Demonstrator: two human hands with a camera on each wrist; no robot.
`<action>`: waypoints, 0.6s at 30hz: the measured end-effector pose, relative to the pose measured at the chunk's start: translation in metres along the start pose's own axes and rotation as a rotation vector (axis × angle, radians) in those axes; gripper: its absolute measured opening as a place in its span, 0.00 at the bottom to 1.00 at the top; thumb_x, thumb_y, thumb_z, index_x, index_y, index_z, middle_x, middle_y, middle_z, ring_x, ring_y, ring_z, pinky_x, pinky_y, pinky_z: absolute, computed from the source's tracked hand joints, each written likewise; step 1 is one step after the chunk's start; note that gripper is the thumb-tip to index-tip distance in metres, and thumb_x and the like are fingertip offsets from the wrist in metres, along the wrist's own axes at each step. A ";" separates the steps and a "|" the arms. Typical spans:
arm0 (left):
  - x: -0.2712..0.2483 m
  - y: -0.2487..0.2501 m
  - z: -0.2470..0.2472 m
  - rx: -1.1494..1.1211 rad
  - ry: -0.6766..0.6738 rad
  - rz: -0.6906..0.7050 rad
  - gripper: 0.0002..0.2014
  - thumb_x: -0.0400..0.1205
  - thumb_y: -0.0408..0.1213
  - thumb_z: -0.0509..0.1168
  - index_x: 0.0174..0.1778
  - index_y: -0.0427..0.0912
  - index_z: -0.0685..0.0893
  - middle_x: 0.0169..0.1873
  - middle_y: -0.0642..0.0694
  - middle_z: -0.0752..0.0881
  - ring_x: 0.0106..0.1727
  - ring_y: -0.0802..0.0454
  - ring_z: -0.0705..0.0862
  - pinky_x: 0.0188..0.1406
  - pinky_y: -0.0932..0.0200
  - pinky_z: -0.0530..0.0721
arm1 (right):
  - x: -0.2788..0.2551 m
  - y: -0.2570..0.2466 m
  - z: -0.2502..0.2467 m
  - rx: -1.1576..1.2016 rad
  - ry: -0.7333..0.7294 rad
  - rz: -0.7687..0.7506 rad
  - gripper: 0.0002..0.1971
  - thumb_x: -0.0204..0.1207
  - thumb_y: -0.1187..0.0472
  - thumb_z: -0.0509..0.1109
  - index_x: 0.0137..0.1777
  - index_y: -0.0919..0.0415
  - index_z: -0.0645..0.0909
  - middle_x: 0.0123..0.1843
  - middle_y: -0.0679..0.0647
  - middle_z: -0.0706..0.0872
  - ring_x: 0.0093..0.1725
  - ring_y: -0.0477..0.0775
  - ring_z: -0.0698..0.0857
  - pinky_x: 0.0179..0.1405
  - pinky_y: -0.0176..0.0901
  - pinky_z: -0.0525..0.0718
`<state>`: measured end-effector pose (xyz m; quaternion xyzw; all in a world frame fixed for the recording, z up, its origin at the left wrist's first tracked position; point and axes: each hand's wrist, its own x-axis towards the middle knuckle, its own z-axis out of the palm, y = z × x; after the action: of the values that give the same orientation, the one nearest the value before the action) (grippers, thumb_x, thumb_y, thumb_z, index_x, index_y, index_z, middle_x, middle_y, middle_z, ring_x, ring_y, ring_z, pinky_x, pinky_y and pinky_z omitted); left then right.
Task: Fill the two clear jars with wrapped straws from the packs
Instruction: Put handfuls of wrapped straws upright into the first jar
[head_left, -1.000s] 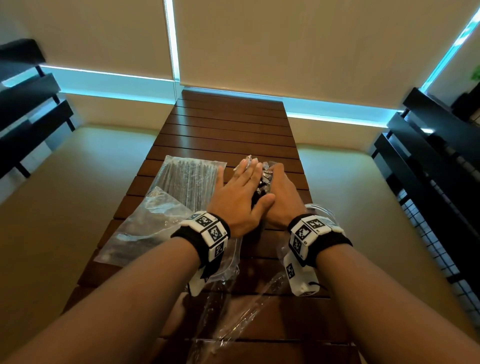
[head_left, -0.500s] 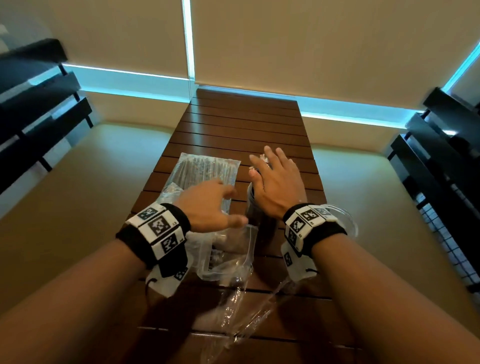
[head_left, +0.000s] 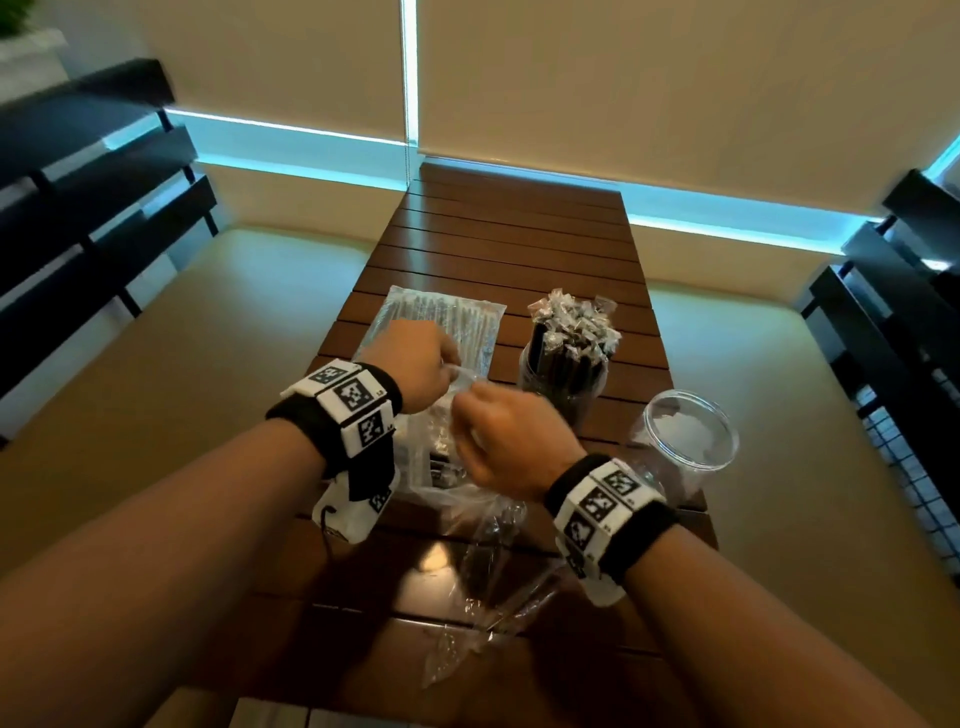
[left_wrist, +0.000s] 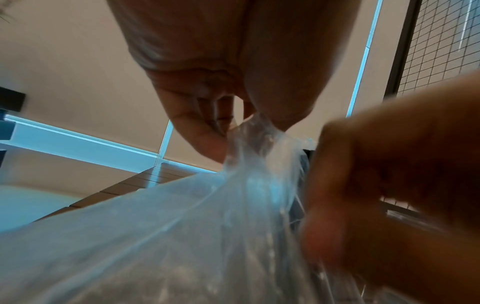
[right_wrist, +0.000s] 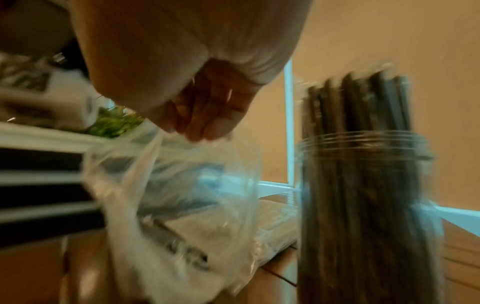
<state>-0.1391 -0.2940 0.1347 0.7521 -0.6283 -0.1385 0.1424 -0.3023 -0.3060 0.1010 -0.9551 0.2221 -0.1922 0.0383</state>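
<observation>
A clear jar (head_left: 566, 374) packed with dark wrapped straws (right_wrist: 363, 201) stands mid-table. Another clear jar (head_left: 685, 441), with no straws in it, stands to its right. A sealed flat pack of straws (head_left: 447, 317) lies behind my hands. My left hand (head_left: 447, 369) pinches the top edge of an opened clear pack (head_left: 441, 452), bunching the film (left_wrist: 259, 131) between thumb and fingers. My right hand (head_left: 462, 410), fingers curled (right_wrist: 207, 123), holds the same bag's edge (right_wrist: 182, 164) just beside the left. A few dark straws show inside the bag.
A crumpled clear wrapper (head_left: 467, 597) lies on the slatted wooden table (head_left: 509, 234) near me. Black slatted chairs (head_left: 78, 208) flank both sides. The table is narrow, its edges close to the jars and packs.
Both hands have left the top of the straw-filled jar and moved back and left to the opened pack. They now pinch its upper edge, and the jar stands uncovered.
</observation>
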 end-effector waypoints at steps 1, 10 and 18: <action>-0.002 0.002 -0.001 -0.009 0.013 0.007 0.08 0.83 0.41 0.67 0.51 0.47 0.91 0.49 0.49 0.91 0.51 0.51 0.86 0.53 0.57 0.83 | 0.002 -0.007 0.008 -0.007 -0.131 -0.020 0.02 0.72 0.66 0.69 0.44 0.62 0.79 0.39 0.57 0.82 0.31 0.60 0.82 0.26 0.45 0.77; -0.024 0.013 -0.004 0.034 0.030 0.152 0.08 0.83 0.38 0.66 0.52 0.48 0.91 0.48 0.50 0.89 0.48 0.53 0.86 0.43 0.61 0.78 | 0.022 -0.033 0.044 0.091 -0.758 0.428 0.19 0.82 0.63 0.66 0.73 0.66 0.74 0.72 0.64 0.78 0.71 0.66 0.77 0.65 0.51 0.76; -0.040 0.005 -0.006 0.064 -0.007 0.248 0.11 0.81 0.34 0.66 0.56 0.48 0.90 0.47 0.54 0.82 0.47 0.56 0.80 0.47 0.60 0.80 | 0.024 -0.044 0.037 -0.048 -0.953 0.433 0.33 0.86 0.60 0.60 0.86 0.60 0.48 0.87 0.61 0.50 0.85 0.63 0.54 0.81 0.54 0.55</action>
<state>-0.1484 -0.2557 0.1439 0.6724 -0.7211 -0.1021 0.1322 -0.2505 -0.2769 0.0825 -0.8693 0.3770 0.2812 0.1520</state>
